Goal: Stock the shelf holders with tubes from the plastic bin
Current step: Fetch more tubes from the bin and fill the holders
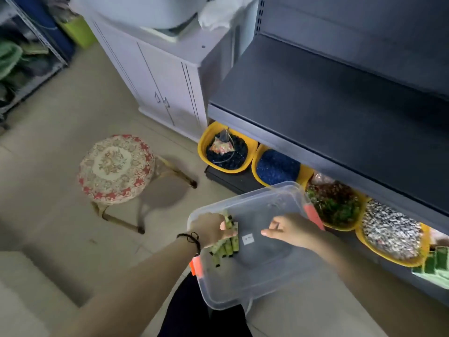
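- The left hand (210,229) reaches into the bin (243,297) at its left wall. Its fingers (223,225) curl round a bunch of green tubes (227,248).
- The tubes lie together under and just below these fingers. Their dark caps point toward the person and the lowest tube sticks out past the rest.
- A black wristband (192,239) circles the left wrist, just behind the fingers.
- The right hand (291,231) is over the middle of the bin, apart from the tubes. Its fingers (266,232) are loosely spread, point toward the left hand and hold nothing that shows. The hand is blurred.
- A white label (247,239) lies on the bin floor between the two sets of fingers.
- The bin is clear plastic and tilted. One orange latch (313,215) is just beyond the right fingers, and another is below the left wrist.
- Beyond and to the right of the right fingers, yellow baskets (255,164) of small coloured pieces sit in a row under a grey shelf (340,105).
- Further right, at the frame's edge, standing tubes (439,257) show in green. What holds them cannot be told.
- Well left of the left fingers, a round patterned stool (116,166) stands on the tiled floor (60,117). A white cabinet (165,76) stands beyond it.
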Motion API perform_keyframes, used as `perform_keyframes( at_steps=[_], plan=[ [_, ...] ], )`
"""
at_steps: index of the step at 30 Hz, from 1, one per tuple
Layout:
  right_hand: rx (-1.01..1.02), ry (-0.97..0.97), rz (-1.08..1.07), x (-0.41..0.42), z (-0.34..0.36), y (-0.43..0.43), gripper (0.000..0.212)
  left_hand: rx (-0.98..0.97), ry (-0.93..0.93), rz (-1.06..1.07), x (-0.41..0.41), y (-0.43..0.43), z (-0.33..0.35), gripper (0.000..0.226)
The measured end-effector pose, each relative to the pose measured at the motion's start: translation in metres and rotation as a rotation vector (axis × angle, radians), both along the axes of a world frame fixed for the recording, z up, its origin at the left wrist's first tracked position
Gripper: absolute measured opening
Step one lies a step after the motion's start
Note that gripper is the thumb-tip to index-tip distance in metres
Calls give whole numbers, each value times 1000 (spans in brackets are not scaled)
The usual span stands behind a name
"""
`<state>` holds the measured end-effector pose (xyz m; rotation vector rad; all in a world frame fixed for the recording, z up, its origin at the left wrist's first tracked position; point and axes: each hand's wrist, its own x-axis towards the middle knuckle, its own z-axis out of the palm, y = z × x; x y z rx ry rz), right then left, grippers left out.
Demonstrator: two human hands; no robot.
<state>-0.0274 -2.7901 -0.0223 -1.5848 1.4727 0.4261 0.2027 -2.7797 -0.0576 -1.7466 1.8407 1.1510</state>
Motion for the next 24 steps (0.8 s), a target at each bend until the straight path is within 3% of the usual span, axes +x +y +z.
perform_keyframes(
  at_steps=[6,13,15,17,19,23,24],
  plan=[
    [113,-39,-278,7,-127,25,50,85,123,459,-21,20,-119,40],
    [207,-155,-549,30,-238,34,32,88,-27,424,-28,31,-218,54],
    [222,-178,-593,36,-261,34,37,88,-80,389,-24,35,-229,59],
    [212,-168,-601,43,-275,34,44,77,-149,340,-23,38,-236,53],
    [210,-163,-638,50,-283,31,38,28,-196,299,-25,38,-241,41],
    [139,-131,-686,66,-299,23,22,-15,-147,398,-28,38,-249,23],
    [130,-127,-700,70,-305,23,31,3,-110,432,-28,38,-250,21]
  ],
)
